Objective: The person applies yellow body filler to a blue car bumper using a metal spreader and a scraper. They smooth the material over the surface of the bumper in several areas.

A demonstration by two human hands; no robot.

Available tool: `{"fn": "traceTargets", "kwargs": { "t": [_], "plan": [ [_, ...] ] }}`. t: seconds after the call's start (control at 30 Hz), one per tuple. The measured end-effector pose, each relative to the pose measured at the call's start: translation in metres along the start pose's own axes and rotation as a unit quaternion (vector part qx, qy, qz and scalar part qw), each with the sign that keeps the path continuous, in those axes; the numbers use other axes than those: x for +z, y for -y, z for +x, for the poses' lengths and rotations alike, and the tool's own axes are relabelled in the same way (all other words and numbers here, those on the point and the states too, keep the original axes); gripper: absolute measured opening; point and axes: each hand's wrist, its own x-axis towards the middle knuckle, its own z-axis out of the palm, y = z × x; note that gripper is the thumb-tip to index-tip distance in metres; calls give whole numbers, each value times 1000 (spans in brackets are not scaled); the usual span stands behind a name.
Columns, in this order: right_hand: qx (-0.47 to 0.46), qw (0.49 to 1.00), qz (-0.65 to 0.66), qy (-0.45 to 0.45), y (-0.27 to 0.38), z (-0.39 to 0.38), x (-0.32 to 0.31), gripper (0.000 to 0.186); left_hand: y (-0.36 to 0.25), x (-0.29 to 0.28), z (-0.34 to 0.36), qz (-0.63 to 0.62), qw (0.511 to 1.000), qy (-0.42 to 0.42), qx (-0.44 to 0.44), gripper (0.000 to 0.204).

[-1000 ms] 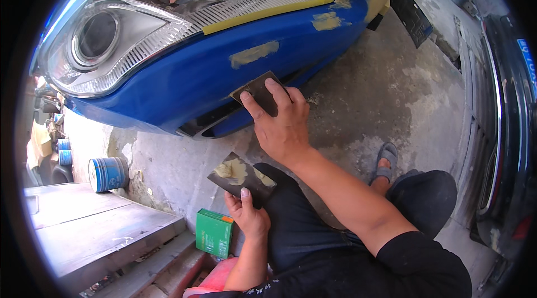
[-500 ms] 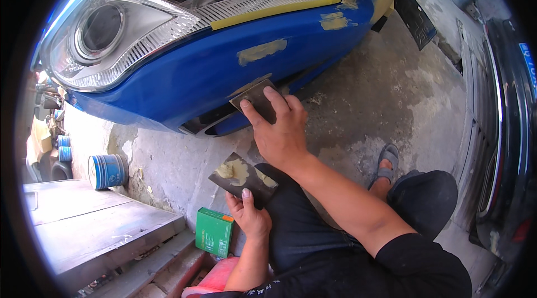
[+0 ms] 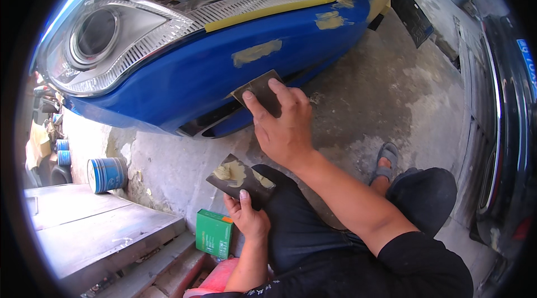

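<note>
My right hand holds a dark, flat putty spreader with its edge against the lower part of a blue car bumper. Its fingers press on the blade's back. Down near my knee, my left hand grips a second dark plate, a mixing plate with a beige lump and smears of putty on it. Beige putty patches show on the bumper above the spreader and farther right. Whatever putty lies under the spreader is mostly hidden by it.
Yellow tape edges the headlight. A green box stands by my left forearm, beside a pink-red object. At left are a blue can and a pale metal surface. A dark car is at right.
My right hand and the spreader have shifted slightly right along the bumper, covering the smear that showed along the blade's edge. My left hand keeps its hold on the putty plate.
</note>
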Motion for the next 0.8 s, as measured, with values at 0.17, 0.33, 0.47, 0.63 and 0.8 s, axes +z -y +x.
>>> {"fn": "traceTargets", "kwargs": {
  "t": [0.17, 0.33, 0.47, 0.63, 0.8],
  "plan": [
    [-6, 999, -15, 27, -5, -6, 1, 58, 1, 2, 2, 6, 1000, 3, 5, 34],
    [14, 1000, 7, 8, -12, 4, -16, 58, 1, 1, 2, 3, 1000, -2, 3, 34],
    [-11, 999, -16, 46, -17, -1, -11, 57, 2, 2, 2, -2, 1000, 2, 3, 35],
    [4, 1000, 8, 16, -21, 1, -19, 59, 1, 2, 1, 1, 1000, -2, 5, 34],
    [-14, 1000, -5, 27, -30, 2, -14, 58, 1, 3, 0, -6, 1000, 9, 2, 35]
  ]
}}
